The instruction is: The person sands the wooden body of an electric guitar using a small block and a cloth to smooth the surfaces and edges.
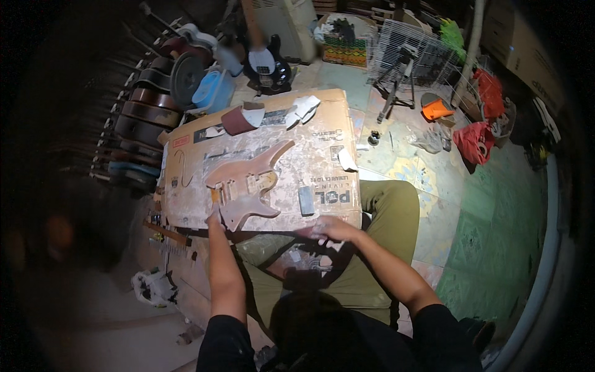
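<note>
On the person's lap lay a flattened cardboard sheet (322, 124), serving as the bench and dusted with pale powder. Near the middle of the cardboard sheet rested an unfinished wooden guitar body (248, 183), bare and reddish-brown, its horns pointing toward the sheet's far edge. At the far edge of the cardboard sheet sat a roll of brown sandpaper (238, 119), with torn scraps of pale paper (304, 106) just beside it. To the right of the guitar body, on the cardboard sheet, lay a small grey sanding block (305, 200). The left hand (214, 217) touched the near edge of the guitar body; whether its grip pinched the wood or only pressed on it could not be told. The right hand (328, 229) lay at the near edge of the cardboard sheet, fingers spread flat and blurred.
</note>
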A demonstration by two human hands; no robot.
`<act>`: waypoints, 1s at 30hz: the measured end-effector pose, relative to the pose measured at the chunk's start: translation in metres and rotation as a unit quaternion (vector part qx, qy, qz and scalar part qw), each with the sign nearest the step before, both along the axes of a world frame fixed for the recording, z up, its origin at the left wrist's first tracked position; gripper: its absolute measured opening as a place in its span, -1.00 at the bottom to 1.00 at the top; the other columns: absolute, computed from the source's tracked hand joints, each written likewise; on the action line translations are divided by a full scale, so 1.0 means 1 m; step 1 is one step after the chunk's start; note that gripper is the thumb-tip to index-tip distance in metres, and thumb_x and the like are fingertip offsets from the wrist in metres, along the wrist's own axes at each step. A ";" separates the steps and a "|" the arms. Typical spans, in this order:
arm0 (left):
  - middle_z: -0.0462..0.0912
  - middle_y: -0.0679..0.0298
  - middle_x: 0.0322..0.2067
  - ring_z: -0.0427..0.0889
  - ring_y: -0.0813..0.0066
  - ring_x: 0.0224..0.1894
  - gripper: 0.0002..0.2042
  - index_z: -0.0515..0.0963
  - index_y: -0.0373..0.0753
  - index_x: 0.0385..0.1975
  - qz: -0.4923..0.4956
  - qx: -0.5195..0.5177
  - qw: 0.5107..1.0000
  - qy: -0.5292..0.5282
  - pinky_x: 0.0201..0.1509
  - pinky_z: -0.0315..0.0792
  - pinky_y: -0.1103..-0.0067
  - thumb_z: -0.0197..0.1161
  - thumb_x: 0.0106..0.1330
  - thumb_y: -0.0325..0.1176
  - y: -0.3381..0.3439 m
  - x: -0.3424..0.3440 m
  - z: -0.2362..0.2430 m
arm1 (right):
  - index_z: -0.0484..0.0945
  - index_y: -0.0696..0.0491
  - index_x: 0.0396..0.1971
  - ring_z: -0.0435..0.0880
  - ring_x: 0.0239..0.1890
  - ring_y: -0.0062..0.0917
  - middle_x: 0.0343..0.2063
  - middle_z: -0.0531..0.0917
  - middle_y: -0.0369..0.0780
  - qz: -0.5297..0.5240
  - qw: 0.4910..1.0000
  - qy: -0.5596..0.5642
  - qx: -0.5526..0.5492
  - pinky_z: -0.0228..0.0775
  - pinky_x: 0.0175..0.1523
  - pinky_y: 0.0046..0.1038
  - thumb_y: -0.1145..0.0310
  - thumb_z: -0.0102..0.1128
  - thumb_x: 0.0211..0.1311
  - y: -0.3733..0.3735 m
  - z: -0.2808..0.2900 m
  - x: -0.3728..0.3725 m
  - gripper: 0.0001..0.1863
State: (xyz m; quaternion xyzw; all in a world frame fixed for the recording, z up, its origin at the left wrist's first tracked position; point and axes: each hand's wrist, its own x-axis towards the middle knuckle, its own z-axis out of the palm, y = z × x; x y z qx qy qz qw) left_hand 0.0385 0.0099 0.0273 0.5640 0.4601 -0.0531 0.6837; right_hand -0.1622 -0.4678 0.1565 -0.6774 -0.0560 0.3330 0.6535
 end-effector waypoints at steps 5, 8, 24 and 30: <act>0.69 0.14 -0.17 0.70 0.14 -0.19 -0.58 0.55 -0.25 -0.02 -0.078 -0.132 0.988 -0.016 -0.08 0.62 0.23 0.10 0.43 0.01 0.033 0.001 -0.016 | 0.49 0.18 -0.10 0.60 -0.22 -0.42 -0.24 0.64 -0.11 -0.124 0.985 -0.106 -0.063 0.47 -0.14 -0.38 0.17 0.10 0.40 0.029 -0.024 -0.009 -0.65; 0.68 0.11 -0.14 0.68 0.11 -0.13 -0.57 0.54 -0.23 -0.02 -0.098 -0.138 0.985 -0.014 0.00 0.58 0.18 0.12 0.39 0.02 0.055 0.010 -0.018 | 0.47 0.21 -0.13 0.59 -0.18 -0.26 -0.24 0.61 0.01 -0.173 0.942 -0.231 -0.170 0.43 -0.07 -0.31 0.13 0.14 0.37 0.025 -0.029 0.011 -0.61; 0.57 0.01 0.05 0.58 0.00 0.05 -0.43 0.45 -0.23 0.11 -0.026 -0.198 0.974 -0.104 0.09 0.51 0.08 -0.06 0.37 0.13 0.005 0.008 0.033 | 0.50 0.21 -0.21 0.63 -0.20 -0.07 -0.30 0.62 0.11 -0.181 0.952 -0.113 -0.219 0.44 -0.10 -0.25 0.12 0.26 0.22 0.010 -0.019 0.004 -0.59; 0.58 0.01 -0.04 0.67 0.08 -0.16 -0.52 0.44 -0.36 0.06 0.011 -0.055 0.988 -0.145 -0.15 0.64 0.22 0.26 0.29 -0.12 -0.039 0.010 0.125 | 0.42 0.19 -0.41 0.61 -0.46 -0.27 -0.54 0.60 -0.04 -0.303 0.941 -0.101 -0.115 0.44 -0.30 -0.30 0.24 0.36 0.17 0.013 -0.008 0.011 -0.65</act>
